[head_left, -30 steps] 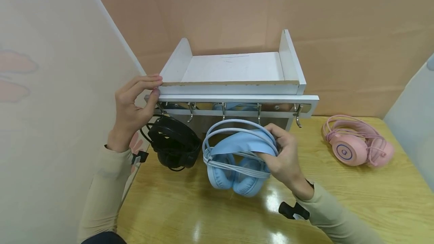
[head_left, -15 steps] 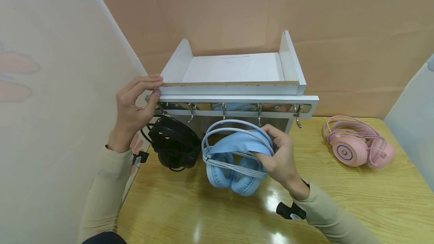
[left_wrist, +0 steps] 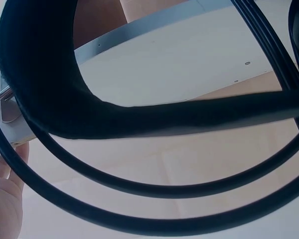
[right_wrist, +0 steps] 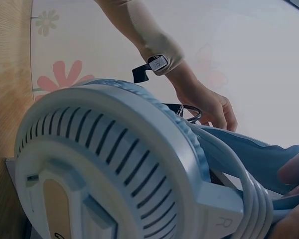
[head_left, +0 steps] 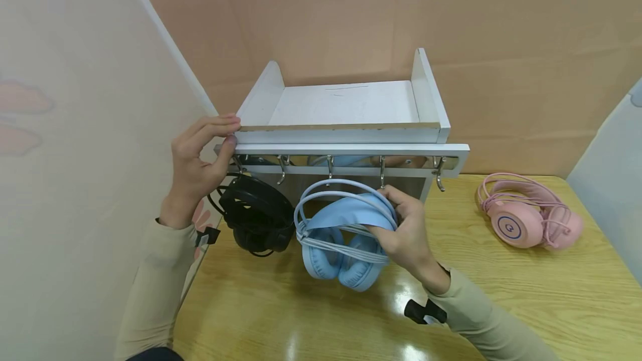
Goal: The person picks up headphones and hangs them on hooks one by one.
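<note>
In the head view my right hand [head_left: 408, 233] pinches the headband of the light blue headphones [head_left: 351, 211], which hang in the air just below the hook rail [head_left: 351, 148]. Their ear cups [right_wrist: 104, 164] and wrapped cable fill much of the right wrist view. My left hand [head_left: 198, 163] holds the left end of the white shelf [head_left: 341, 135] and its rail, thumb in front. Black headphones [head_left: 256, 205] hang at the leftmost hook, under that hand; their band and cable [left_wrist: 174, 191] cross the left wrist view.
Pink headphones [head_left: 526, 216] lie on the wooden table [head_left: 501, 299] at the right. Several metal hooks, among them the rightmost hook [head_left: 439, 174], line the rail. A white panel [head_left: 90, 71] stands at the left, and a brown backing [head_left: 341, 10] rises behind the shelf.
My right hand and the blue headphones have shifted slightly left beneath the rail. My left hand keeps its hold on the shelf's left end.
</note>
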Available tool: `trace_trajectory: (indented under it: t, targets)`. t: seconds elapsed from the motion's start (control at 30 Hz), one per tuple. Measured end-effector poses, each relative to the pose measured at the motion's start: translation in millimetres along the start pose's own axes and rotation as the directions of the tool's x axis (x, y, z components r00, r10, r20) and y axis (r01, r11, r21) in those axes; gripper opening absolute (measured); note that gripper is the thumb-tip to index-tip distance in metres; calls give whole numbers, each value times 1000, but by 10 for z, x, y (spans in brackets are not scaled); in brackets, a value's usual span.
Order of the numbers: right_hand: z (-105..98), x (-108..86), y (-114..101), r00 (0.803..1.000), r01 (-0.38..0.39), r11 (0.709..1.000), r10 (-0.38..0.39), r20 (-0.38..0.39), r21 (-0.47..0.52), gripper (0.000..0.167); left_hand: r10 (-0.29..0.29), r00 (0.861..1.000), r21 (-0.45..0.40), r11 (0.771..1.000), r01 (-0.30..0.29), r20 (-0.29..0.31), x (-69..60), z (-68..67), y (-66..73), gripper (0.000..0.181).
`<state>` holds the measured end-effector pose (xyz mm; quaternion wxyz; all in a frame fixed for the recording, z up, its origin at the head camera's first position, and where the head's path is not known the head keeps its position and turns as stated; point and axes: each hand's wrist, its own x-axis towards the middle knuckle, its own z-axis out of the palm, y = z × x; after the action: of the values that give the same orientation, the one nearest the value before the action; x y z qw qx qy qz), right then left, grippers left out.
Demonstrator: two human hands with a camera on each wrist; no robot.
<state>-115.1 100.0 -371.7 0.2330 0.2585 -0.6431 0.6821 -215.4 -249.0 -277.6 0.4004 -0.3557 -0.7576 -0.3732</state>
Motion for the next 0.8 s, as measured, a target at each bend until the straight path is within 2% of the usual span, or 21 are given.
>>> trace_trajectory:
  t: [0.2, 0.8]
  targets:
    - [36, 10, 35, 1000, 2, 999, -1, 10, -34, 15, -5, 1000, -2, 1000, 5, -15, -7, -28, 26, 20]
    - [54, 55, 127, 1000, -10, 996, 11, 16, -84, 19, -11, 1000, -25, 1000, 10, -29, 11, -16, 55, 18]
